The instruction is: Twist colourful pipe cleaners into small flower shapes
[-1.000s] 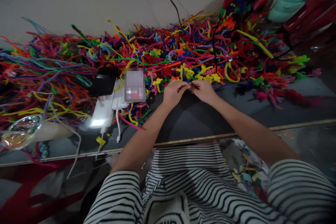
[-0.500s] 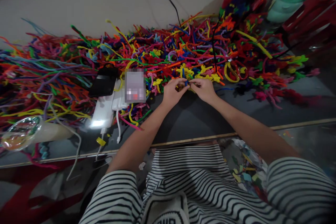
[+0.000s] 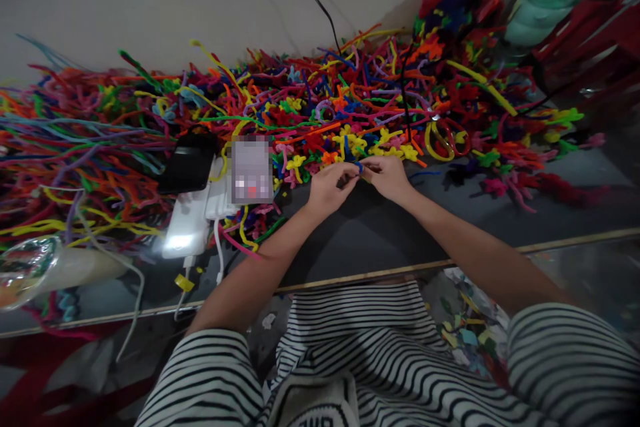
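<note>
A small blue pipe cleaner piece (image 3: 359,167) is pinched between the fingertips of both hands over the front of the dark table. My left hand (image 3: 330,188) is closed on it, thumb and forefinger together. From the other side, my right hand (image 3: 387,177) is closed on the same piece, its fingers partly covering it. Just behind my hands lie yellow pipe cleaner flowers (image 3: 354,142). A pair of scissors with yellow and red handles (image 3: 441,140) rests to the right of my right hand.
A long heap of coloured pipe cleaners (image 3: 100,147) runs along the wall. Left of my hands are a black phone (image 3: 187,163), a white power bank (image 3: 185,230) with cables, and a lidded cup (image 3: 85,263). A green bottle (image 3: 543,10) stands far right, and the table edge (image 3: 360,275) is near my body.
Both hands sit slightly lower and closer to the table's front, still pinching the blue piece. The blue piece looks more bunched between the fingers. The camera view has shifted slightly.
</note>
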